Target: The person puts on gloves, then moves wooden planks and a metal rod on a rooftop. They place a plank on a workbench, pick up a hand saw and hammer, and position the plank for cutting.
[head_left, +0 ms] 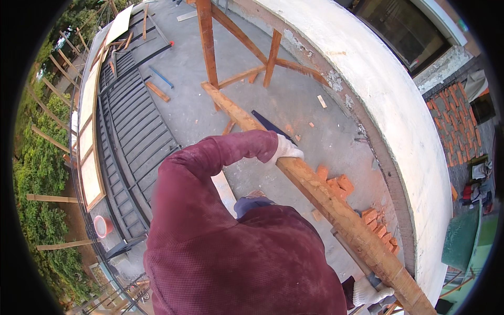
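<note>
A long wooden beam [331,202] slants from the upper middle to the lower right, in front of my body. My left hand [287,149], in a white glove, is closed round its upper part. A dark blue blade-like piece [272,125] shows just beyond that hand; whether the hand touches it is unclear. My right hand [369,293], also in a white glove, is closed low down beside the beam's near end. A grey bar-like tool [353,253] with a darker end runs down to this hand, and what exactly the fingers grip is partly hidden.
A wooden frame [206,42] stands ahead. Broken bricks [336,184] lie right of the beam, before a curved white wall [420,152]. Black metal grilles [136,121] lie on the left, with a pink bucket [103,226] near the roof edge. A blue rod [161,76] lies ahead.
</note>
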The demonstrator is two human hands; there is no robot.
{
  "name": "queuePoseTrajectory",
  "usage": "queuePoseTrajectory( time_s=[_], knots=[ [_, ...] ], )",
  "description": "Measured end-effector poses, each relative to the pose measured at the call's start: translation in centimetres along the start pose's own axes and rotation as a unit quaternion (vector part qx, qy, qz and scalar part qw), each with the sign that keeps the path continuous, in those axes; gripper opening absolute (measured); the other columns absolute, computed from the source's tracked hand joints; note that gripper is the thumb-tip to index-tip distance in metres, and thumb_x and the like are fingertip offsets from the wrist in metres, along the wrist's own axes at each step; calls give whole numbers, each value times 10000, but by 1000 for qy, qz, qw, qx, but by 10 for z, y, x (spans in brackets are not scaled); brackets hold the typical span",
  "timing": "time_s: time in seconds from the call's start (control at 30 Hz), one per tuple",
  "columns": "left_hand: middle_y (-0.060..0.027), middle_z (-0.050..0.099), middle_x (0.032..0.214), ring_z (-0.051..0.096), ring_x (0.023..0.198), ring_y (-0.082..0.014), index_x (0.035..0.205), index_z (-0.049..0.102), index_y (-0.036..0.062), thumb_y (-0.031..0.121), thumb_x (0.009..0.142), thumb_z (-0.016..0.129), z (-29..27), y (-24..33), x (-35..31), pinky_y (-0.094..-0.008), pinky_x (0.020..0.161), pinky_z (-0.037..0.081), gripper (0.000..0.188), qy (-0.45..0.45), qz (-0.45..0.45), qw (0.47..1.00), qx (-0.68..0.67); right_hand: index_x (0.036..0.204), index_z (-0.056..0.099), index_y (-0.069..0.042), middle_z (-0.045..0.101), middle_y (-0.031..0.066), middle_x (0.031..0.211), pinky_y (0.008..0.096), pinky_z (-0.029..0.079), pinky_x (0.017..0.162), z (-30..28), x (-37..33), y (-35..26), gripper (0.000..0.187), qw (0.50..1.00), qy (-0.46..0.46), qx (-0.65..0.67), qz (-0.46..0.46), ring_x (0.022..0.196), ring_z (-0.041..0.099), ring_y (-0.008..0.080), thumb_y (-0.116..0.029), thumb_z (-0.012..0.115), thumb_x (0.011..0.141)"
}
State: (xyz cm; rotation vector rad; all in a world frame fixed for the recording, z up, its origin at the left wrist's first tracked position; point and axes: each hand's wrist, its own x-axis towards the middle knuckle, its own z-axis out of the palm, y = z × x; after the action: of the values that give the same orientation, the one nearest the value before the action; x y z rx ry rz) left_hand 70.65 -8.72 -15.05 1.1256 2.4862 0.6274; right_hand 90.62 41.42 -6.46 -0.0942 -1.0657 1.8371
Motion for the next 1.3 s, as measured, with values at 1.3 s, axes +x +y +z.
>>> queuePoseTrajectory(
  time_s=[1.3],
  knots=[
    [-105,706,1059,681,1044,-355,1101,661,142,438,538,906,39,-24,-2,-468,882,523,682,161,-65,982,74,1200,646,-173,666,92,1183,466,433,1042,37,-20,-29,490,994,-71,-66,52,1152,591,252,-533,755,886]
  ],
)
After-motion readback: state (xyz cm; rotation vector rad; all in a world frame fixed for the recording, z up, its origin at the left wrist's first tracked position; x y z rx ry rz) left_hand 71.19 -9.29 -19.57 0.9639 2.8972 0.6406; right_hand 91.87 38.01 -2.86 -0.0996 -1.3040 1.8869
